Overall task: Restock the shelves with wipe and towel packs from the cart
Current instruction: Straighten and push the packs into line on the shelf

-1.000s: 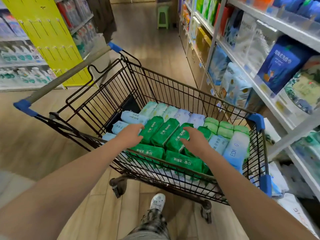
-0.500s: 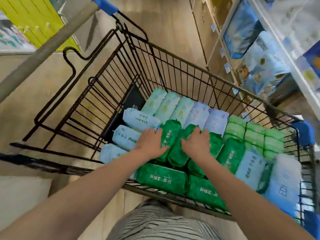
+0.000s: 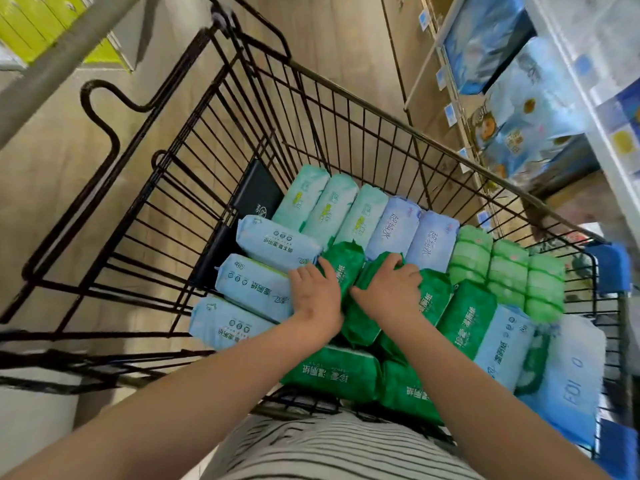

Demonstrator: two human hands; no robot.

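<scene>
In the middle of the cart, your left hand has its fingers curled round a green pack. Your right hand grips the second pack, just beside it.

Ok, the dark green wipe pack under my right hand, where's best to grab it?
Take its raised top end, from above. The dark green pack stands tilted on edge, wedged beside the next green pack, which the left hand grips, so only that end is free; the right hand curls over it.
</scene>
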